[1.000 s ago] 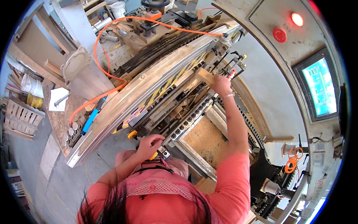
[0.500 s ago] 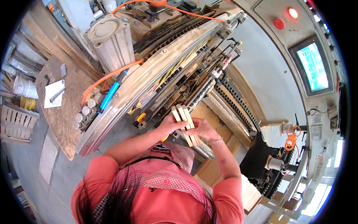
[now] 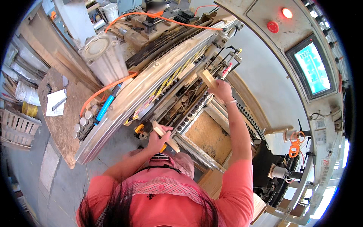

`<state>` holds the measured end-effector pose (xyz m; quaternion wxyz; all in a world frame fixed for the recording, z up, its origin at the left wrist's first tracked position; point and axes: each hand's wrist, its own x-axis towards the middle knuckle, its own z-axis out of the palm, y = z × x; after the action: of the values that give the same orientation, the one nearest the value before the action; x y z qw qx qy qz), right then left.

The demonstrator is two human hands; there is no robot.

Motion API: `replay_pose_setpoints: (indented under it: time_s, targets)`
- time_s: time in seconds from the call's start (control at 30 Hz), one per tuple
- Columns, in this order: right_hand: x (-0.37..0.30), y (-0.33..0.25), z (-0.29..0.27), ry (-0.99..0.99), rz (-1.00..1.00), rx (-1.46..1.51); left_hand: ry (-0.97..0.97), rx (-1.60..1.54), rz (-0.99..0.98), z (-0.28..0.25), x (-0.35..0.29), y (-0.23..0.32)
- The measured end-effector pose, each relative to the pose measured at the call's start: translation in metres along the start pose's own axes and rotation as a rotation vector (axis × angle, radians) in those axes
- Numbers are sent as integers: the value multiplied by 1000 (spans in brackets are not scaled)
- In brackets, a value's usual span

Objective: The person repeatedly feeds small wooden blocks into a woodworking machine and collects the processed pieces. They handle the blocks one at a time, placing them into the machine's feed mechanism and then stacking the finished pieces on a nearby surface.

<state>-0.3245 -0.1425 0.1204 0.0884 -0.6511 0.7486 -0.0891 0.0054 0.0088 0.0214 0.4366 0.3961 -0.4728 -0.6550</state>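
Observation:
My left hand (image 3: 155,141) is closed around a short pale wooden strip (image 3: 172,145), low in front of my body beside the machine's near edge. My right hand (image 3: 221,91) reaches forward over the machine and grips another pale wooden strip (image 3: 206,78) by its near end. Whether more than one piece is in that hand, I cannot tell. Beneath my right hand lie the machine's rails and a black toothed chain (image 3: 247,109). That strip's far end is close to the metal fittings, and contact between them is unclear.
On the right stands a control panel with a lit screen (image 3: 313,68) and a red button (image 3: 272,26). A beam with a large metal cylinder (image 3: 104,56), orange hose (image 3: 94,92) and blue air gun (image 3: 104,109) runs along the left. A sawdust-covered board (image 3: 208,136) lies between rails.
My hands have parted from the bundle of strips they held together. The right hand has moved forward and right over the machine with wood; the left has dropped lower and left with a strip.

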Motion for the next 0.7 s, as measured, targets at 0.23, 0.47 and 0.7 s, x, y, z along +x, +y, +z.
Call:
replay_pose_setpoints:
  time_s: [0.23,0.47,0.7]
  targets:
    - [95,23,45,76,-21,-134,74,249,38,9,-13,-21]
    - [129,37,59,62,-92,-149,100,285,47,15,-13,-20]
    - [114,36,52,153,-59,-227,74,294,55,13,-11,-24]
